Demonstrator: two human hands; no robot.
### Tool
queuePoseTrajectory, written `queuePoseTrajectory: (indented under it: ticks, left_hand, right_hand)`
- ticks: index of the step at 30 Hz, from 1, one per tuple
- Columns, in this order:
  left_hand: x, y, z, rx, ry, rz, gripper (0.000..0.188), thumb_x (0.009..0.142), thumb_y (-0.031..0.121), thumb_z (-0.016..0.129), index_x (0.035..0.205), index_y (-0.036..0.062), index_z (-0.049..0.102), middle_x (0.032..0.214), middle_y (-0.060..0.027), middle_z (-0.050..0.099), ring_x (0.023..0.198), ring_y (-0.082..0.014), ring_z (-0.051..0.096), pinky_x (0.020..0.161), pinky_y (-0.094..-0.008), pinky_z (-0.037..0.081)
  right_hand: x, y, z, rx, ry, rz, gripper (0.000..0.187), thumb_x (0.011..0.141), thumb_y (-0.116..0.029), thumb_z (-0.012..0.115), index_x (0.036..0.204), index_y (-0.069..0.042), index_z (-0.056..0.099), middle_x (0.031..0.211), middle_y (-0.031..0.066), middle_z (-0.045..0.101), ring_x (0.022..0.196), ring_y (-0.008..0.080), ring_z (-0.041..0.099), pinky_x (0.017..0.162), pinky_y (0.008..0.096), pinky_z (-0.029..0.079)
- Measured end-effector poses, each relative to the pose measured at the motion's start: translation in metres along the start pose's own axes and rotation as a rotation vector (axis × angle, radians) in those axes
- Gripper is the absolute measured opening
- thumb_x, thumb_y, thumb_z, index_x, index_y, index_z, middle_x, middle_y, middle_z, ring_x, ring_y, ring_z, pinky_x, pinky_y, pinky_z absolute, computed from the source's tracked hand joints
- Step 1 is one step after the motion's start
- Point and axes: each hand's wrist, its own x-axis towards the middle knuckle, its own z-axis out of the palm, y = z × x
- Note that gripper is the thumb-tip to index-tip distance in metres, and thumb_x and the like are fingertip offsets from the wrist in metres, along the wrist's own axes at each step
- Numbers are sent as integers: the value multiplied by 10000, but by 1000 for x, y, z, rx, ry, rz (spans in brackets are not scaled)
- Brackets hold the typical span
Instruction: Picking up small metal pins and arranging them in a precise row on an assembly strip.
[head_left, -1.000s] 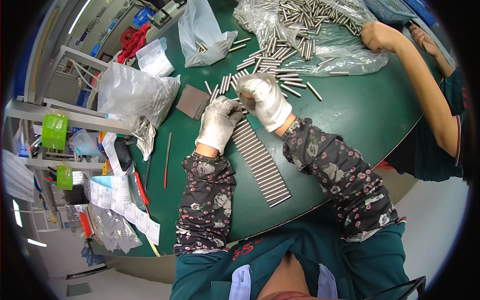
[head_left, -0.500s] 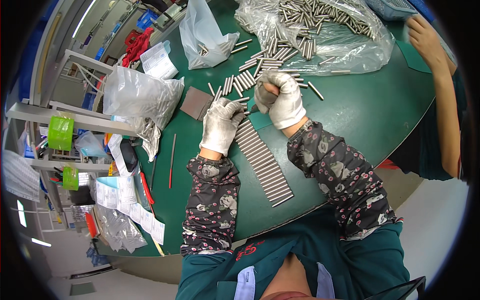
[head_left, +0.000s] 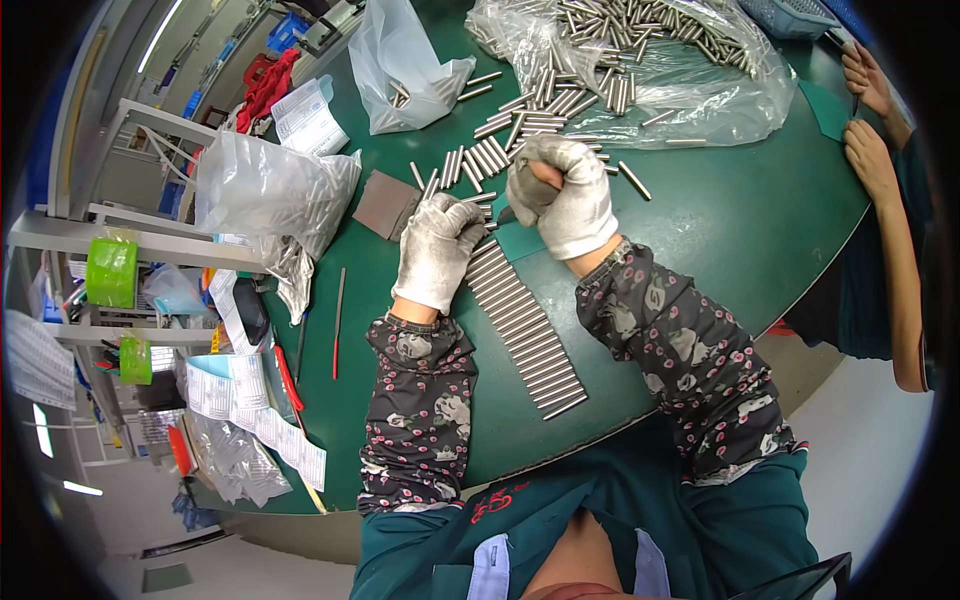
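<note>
Head view: slim, straight, silver metal pins (head_left: 527,335) lie side by side in a long ladder-like row on the dark green tabletop (head_left: 740,220). The row slants from just below the left hand (head_left: 438,252) down and to the right, toward the person's body. Each pin is a plain short cylinder with a bright streak along its polished side, and thin dark lines separate it from its neighbours; all are tilted alike, right ends higher than left.

The left hand, in a whitish, smudged glove, is at the row's upper end with its fingers bent together; whether they pinch a pin cannot be told. The right hand (head_left: 565,198), gloved the same way with bare skin showing near the thumb, is curled into a loose fist; a small dark tip shows at its left edge, but what it grasps, if anything, is hidden. A flat teal-green piece (head_left: 520,241) lies just below that fist, beside the row.

Above the hands, loose silver pins (head_left: 490,155) lie at mixed angles, leading up to a clear plastic bag (head_left: 735,115) heaped with more. A flat brownish-grey block (head_left: 385,205) is near the left glove.
</note>
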Motion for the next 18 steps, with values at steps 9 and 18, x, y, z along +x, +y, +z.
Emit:
queuePoseTrajectory:
  ticks: [9, 18]
  left_hand:
    - [0, 2, -1, -14, -15, -6, 179, 668, -30, 653, 832, 30, 614, 801, -90, 579, 754, -250, 568, 660, -322, 461]
    - [1, 0, 2, -41, -10, -4, 179, 661, -33, 653, 823, 29, 610, 788, -91, 572, 747, -255, 566, 658, -325, 454]
  right_hand:
    - [-2, -2, 2, 5, -5, -9, 361, 842, -255, 410, 528, -104, 317, 443, 11, 258, 376, 165, 281, 412, 290, 283]
    - [-3, 2, 1, -53, -12, -42, 346, 845, -260, 406, 547, -93, 348, 448, 6, 257, 376, 163, 284, 407, 284, 278]
